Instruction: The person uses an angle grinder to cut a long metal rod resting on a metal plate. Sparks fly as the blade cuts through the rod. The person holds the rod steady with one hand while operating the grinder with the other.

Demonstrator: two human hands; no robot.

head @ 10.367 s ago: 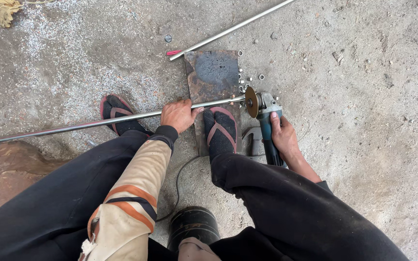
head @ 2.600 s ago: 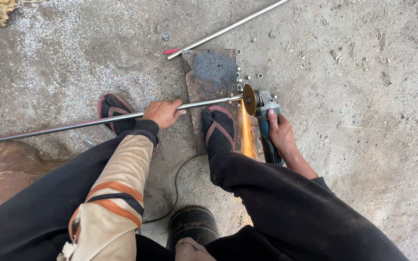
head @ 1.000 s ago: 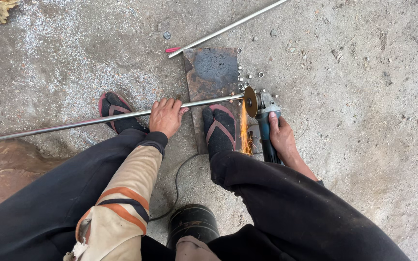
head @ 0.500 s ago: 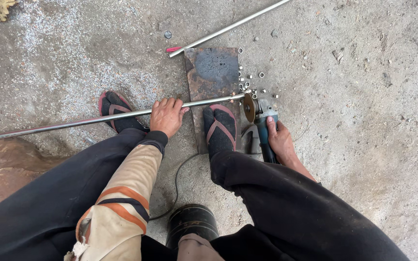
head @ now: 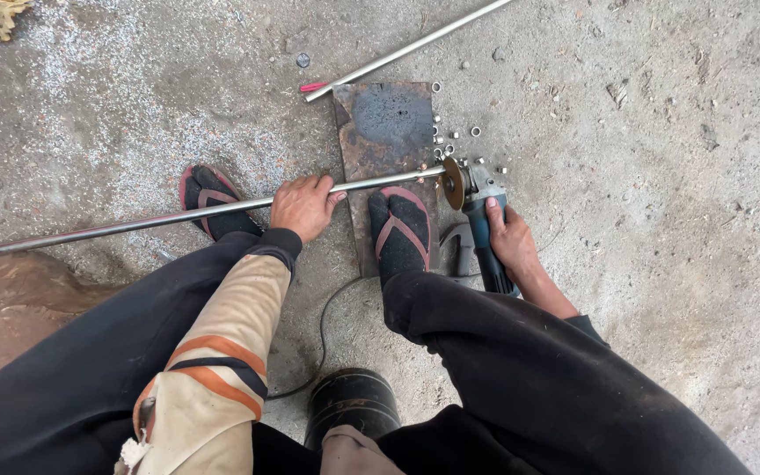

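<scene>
Nearest the body, a black round container stands on the floor between the knees, with a dark cable curling past it toward the steel plate.

Just short of that plate, the left hand is clenched over the long metal rod, pressing it down, while a sandalled foot rests on the plate's near end.

At the plate's right edge, the right hand grasps the blue body of the angle grinder, its disc right at the rod's tip.

For a clean cut I would keep the rod pinned flat, hold the disc square to it, and feed lightly with fingers and toes well away.

Small cut rings lie beside the plate; beyond it lies a second rod.
</scene>
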